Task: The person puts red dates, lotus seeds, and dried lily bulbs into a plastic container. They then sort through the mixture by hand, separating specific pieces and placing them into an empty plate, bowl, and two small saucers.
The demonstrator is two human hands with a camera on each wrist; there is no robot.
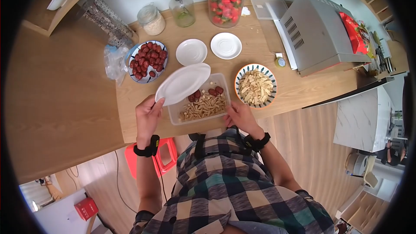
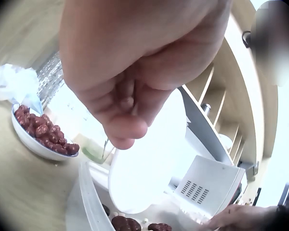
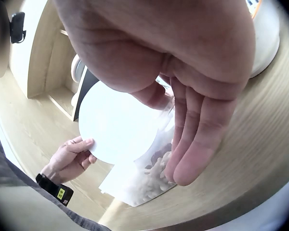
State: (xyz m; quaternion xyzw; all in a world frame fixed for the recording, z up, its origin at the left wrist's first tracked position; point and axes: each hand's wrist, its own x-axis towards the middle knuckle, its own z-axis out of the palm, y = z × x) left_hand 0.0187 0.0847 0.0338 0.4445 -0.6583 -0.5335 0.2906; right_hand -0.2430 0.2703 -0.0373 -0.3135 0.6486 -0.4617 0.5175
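My left hand pinches the edge of a white plate, thumb on top. The plate is tilted over the left back part of a clear plastic container and hides some of it. Inside the container lie pale brown stick-like pieces, a few red dates and small whitish bits. At the container's right front side, my right hand holds the wall; in the right wrist view its thumb is at the rim and its fingers reach down outside.
Right of the container stands a bowl of pale chopped pieces. Two small white plates, one a saucer, sit behind. A plate of red dates is at the left. Jars, a tall container of strawberries and a grey appliance stand farther back.
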